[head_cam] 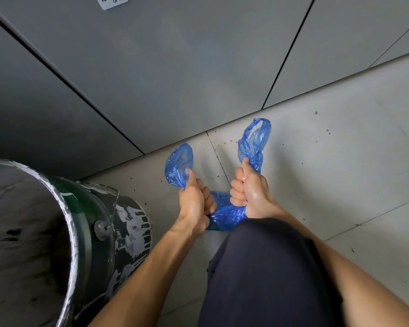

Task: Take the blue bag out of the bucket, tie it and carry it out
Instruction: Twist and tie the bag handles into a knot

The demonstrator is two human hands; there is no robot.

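Note:
The blue plastic bag point(227, 214) sits on the floor just beyond my knee, outside the bucket. My left hand point(195, 201) is shut on the bag's left handle loop, which sticks up past my thumb. My right hand point(248, 191) is shut on the right handle loop, which rises higher toward the wall. The two fists are close together above the bag's body. The paint-stained metal bucket point(97, 218) stands at the left, its dark inside showing, with no bag in it.
A grey panelled wall point(175, 67) runs along the back, meeting the pale tiled floor point(340, 161), which is speckled with dark crumbs. My knee in dark trousers point(265, 274) fills the lower middle. A small white label point(112, 1) is stuck on the wall at the top.

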